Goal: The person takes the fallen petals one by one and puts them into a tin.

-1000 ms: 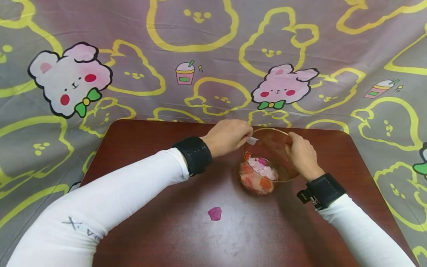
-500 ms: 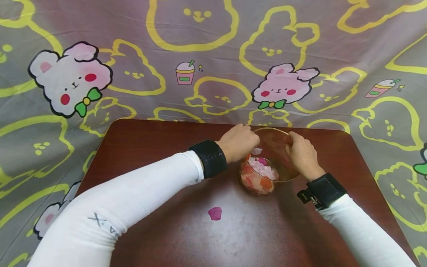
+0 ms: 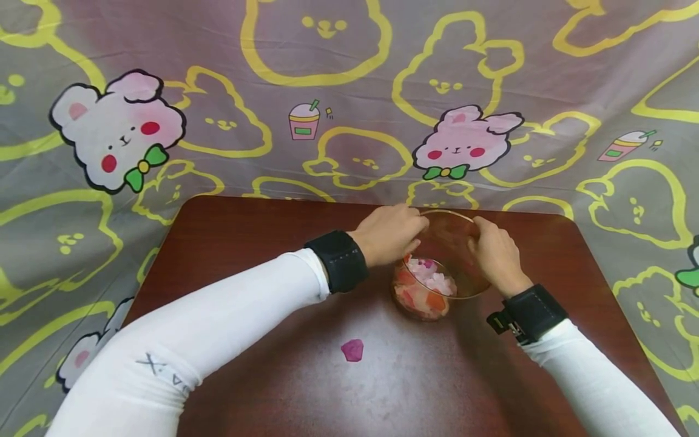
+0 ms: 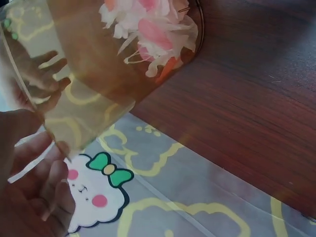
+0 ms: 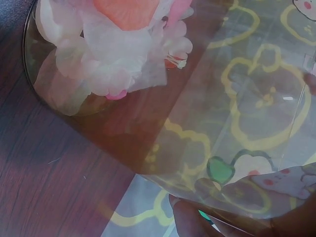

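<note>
A clear amber-tinted glass vase (image 3: 462, 297) stands on the table, its mouth facing up. White, pink and orange artificial petals (image 3: 437, 283) fill its lower part; they show large in the left wrist view as a petal heap (image 4: 153, 34). My right hand (image 3: 496, 252) grips the vase's right rim, thumb on the near side. My left hand (image 3: 390, 233) is at the left rim, thumb and fingers apart, with no petal showing between them. In the left wrist view its loose fingers (image 4: 49, 197) lie beside the glass edge.
One magenta petal (image 3: 352, 350) lies on the dark red-brown table (image 3: 262, 376) in front of the vase. A grey cartoon-print cloth (image 3: 360, 103) hangs close behind the table and along its sides.
My left hand has moved right to the vase's mouth and let go of a white petal, which has dropped inside. My right hand keeps its grip in place.
</note>
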{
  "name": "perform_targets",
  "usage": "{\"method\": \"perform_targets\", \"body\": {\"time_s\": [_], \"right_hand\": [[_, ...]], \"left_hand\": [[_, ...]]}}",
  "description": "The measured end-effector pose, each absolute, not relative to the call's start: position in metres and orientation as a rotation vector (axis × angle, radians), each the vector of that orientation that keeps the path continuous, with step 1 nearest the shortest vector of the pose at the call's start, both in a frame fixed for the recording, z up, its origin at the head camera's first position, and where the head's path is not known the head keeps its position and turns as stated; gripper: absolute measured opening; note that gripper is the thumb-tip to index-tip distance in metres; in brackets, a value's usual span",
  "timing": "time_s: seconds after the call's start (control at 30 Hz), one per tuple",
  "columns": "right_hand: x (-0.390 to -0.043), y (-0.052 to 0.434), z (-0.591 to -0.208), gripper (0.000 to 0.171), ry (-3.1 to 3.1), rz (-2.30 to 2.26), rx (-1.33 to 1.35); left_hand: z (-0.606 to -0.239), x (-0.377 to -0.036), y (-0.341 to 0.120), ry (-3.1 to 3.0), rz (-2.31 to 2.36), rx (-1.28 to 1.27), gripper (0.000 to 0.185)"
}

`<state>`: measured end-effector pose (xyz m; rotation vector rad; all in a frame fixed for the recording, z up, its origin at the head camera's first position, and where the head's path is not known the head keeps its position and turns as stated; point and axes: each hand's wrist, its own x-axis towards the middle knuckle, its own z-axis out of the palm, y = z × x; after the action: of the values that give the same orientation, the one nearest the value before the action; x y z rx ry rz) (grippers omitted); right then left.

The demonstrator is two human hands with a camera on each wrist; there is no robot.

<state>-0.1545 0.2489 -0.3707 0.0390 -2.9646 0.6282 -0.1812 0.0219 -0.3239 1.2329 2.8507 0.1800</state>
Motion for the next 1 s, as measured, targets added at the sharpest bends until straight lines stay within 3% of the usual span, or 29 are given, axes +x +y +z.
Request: {"method": "perform_targets", "body": {"time_s": [0.27,0.8,1.0], "right_hand": [[-0.155,0.249,-0.370,0.014,-2.969,0.627,0.031],[-0.154,0.249,-0.371,0.024,-2.982,0.606,0.013],[-0.155,0.248,-0.371,0.018,-2.970,0.613,0.019]], "left_hand": [[-0.319,-0.181,0.004,2.880,0.454,1.143,0.032],[-0.354,-0.172,-0.079,2.942,0.678,0.901,0.021],[-0.369,-0.159,-0.110,2.939,0.722,0.818,0.019]]}}
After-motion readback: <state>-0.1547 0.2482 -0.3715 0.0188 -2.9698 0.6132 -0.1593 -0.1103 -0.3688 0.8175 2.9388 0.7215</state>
